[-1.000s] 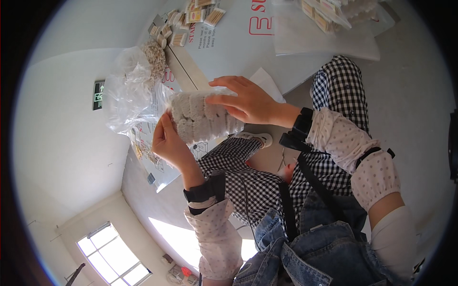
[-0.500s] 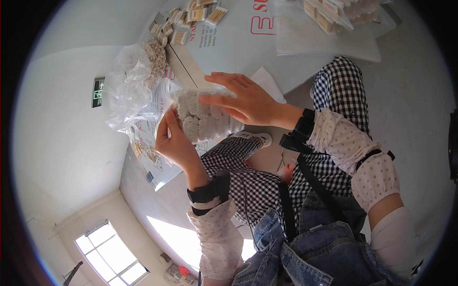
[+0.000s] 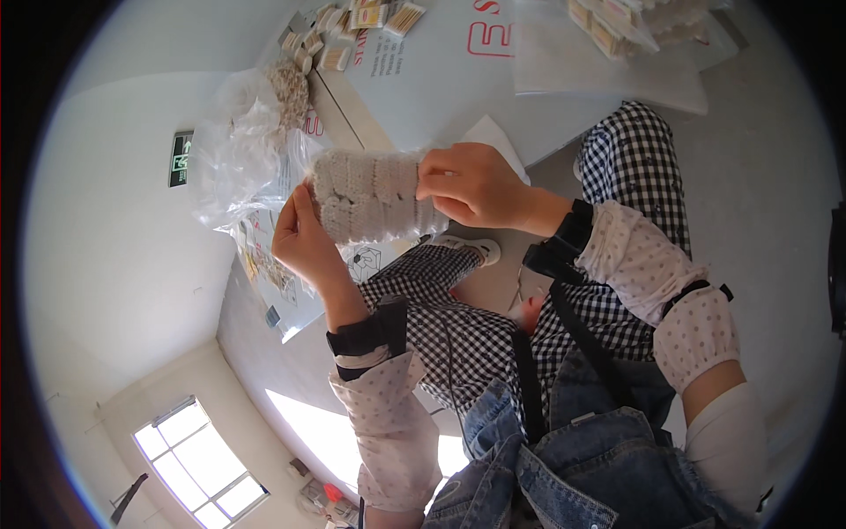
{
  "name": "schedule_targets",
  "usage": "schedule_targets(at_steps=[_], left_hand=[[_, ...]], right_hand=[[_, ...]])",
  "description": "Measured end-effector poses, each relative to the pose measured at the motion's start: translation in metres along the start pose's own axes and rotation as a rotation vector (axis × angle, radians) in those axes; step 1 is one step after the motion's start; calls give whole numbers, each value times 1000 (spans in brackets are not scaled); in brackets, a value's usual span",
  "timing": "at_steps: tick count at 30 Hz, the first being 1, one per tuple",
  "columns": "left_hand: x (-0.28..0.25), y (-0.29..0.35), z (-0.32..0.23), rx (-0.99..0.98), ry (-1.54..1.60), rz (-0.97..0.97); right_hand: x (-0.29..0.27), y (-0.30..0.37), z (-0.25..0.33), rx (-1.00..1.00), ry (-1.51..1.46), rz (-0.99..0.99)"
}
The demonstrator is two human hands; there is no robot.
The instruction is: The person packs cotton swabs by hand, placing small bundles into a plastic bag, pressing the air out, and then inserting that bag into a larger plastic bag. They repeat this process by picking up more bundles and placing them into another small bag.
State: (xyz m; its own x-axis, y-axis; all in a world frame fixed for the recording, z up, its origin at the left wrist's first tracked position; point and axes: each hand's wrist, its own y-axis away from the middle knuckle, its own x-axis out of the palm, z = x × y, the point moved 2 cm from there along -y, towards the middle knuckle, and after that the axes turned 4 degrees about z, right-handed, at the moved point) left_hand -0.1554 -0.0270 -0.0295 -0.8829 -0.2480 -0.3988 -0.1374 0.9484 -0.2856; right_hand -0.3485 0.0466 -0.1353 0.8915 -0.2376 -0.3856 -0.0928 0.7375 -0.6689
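Bare left hand (image 3: 304,236) and bare right hand (image 3: 476,185) pinch opposite ends | white, bumpy, plastic-wrapped oblong pack (image 3: 370,196) | I judge it light, squashy, slick | I'd grip its ends

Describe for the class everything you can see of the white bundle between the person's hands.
The bundle is whitish and roughly block-shaped, its visible face showing rows of small, cottony-looking bumps with a few dark gaps. Clear film seems to cover part of it. It is held up lengthwise across the view: the left hand pinches its left end, and the right hand's curled fingers touch its right part.
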Motion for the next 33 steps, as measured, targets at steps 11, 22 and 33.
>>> schedule_targets(at_steps=[11,22,33], left_hand=[[-19,-24,23,-53,-3,-10],[-30,-42,43,-99,5,-6],[-26,-33,39,-66,14,-9]], right_hand=[[5,26,-11,192,118,752],[3,18,-6,200,186,801],[20,20,-6,100,134,596]])
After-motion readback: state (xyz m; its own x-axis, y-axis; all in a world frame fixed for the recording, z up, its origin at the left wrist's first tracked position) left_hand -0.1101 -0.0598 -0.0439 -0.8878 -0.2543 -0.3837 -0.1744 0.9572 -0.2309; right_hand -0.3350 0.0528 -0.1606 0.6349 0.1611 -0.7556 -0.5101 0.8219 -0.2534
